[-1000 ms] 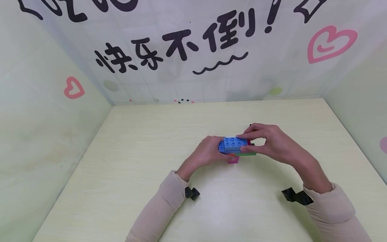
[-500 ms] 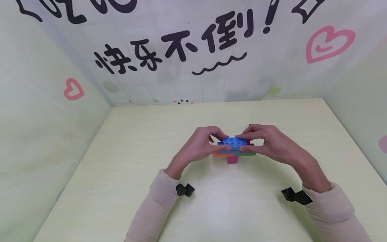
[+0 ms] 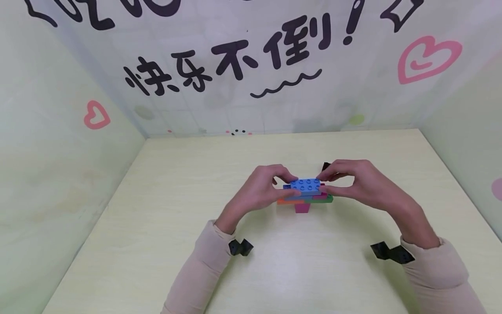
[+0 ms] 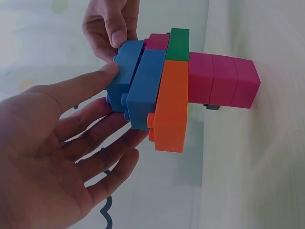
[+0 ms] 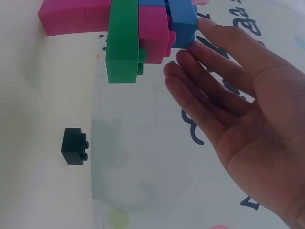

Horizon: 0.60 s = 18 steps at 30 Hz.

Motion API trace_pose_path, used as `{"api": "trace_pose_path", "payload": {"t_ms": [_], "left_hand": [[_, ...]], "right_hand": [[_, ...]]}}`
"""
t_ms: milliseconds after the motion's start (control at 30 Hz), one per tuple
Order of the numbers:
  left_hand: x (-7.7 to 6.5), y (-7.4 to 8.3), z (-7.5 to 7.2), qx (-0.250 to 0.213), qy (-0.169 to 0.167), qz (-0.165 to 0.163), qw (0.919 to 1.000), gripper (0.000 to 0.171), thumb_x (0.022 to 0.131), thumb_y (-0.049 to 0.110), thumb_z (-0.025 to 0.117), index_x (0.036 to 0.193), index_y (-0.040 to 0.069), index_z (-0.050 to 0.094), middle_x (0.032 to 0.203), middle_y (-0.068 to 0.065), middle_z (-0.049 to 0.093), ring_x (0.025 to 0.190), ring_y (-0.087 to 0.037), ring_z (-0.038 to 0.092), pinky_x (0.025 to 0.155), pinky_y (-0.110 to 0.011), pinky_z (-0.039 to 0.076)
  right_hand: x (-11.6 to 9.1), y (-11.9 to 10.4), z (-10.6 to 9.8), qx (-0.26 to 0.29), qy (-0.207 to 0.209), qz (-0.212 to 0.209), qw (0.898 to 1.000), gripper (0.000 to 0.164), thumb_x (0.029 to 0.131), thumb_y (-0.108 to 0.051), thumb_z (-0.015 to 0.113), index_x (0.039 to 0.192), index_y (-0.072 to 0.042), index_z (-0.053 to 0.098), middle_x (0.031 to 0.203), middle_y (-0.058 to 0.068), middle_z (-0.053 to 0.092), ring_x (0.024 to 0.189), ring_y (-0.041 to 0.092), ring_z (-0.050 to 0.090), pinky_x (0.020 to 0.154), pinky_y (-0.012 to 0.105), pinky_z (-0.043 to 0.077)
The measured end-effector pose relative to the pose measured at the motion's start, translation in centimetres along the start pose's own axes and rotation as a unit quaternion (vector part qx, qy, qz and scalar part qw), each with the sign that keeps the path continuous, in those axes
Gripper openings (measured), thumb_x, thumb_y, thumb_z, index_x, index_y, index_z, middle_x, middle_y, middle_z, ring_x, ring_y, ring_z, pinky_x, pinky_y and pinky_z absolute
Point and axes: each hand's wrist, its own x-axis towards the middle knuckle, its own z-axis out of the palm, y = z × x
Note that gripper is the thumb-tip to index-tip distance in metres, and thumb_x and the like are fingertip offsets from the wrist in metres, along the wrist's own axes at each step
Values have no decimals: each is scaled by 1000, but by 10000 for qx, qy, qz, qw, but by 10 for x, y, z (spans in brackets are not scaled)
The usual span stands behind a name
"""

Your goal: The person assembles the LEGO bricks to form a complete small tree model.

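A blue brick tops a stack of toy building bricks. My left hand pinches that brick at its left end, thumb in front and fingers behind. At its right end, the fingertips of my right hand are spread around the corner, close to or just touching it. Beneath lie another blue brick and a magenta brick. An orange brick and a green brick form the layer under those. A narrow magenta column carries everything on the table.
A black brick stands on the table behind the stack, partly hidden by my right hand in the head view. The pale wooden table meets printed walls at the back and sides. Black devices are strapped at both wrists.
My left hand shifted from gripping the stack's left side up to the top blue brick, uncovering the orange one. My right hand then drew slightly right, off the brick's top.
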Motion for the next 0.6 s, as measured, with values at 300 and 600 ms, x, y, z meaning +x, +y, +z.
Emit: {"api": "trace_pose_path", "payload": {"t_ms": [300,600], "left_hand": [[-1,1,1,-10,20,-78,10000,31,82,27,81,108,12,74,94,10,68,85,-7,61,79,-37,52],[0,5,2,23,43,-91,9999,30,83,27,81,108,12,74,94,9,67,83,-4,60,73,-22,49]], "right_hand": [[1,1,0,432,-266,302,9983,28,83,-15,80,109,-18,72,104,-8,69,95,14,67,82,30,54],[-2,3,-2,1040,-616,989,9877,26,87,-21,76,111,-20,69,102,-2,70,94,15,69,77,28,55]]}}
